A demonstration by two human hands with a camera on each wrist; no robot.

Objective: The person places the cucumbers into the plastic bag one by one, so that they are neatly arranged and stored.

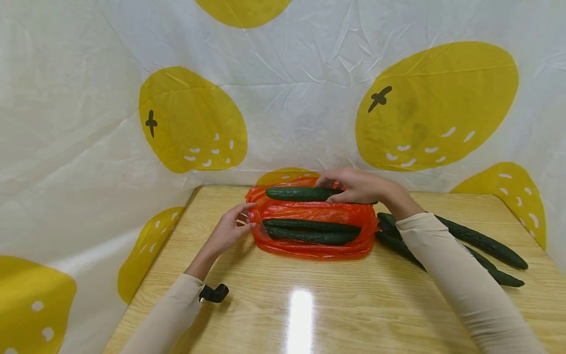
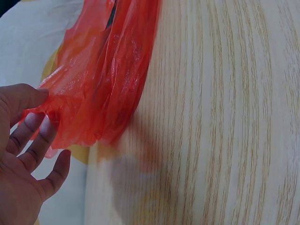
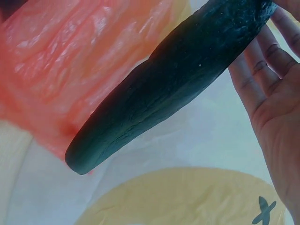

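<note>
A fruit-patterned sheet (image 1: 300, 54) backs your wooden table (image 1: 376, 300). Taking the open red bag (image 1: 314, 252) as dial centre: loose cucumbers (image 1: 482, 240) lie between 3 and 4 o'clock; two cucumbers (image 1: 311, 237) lie inside it. The held cucumber (image 1: 294, 193) is at the bag's 12 o'clock side, pinched between the thumb and fingers of your right hand (image 1: 362, 185), itself between 1 and 2 o'clock. At 9 o'clock, your left hand (image 1: 227, 231) pinches the bag's edge between thumb and fingertips; another finger stands apart.
</note>
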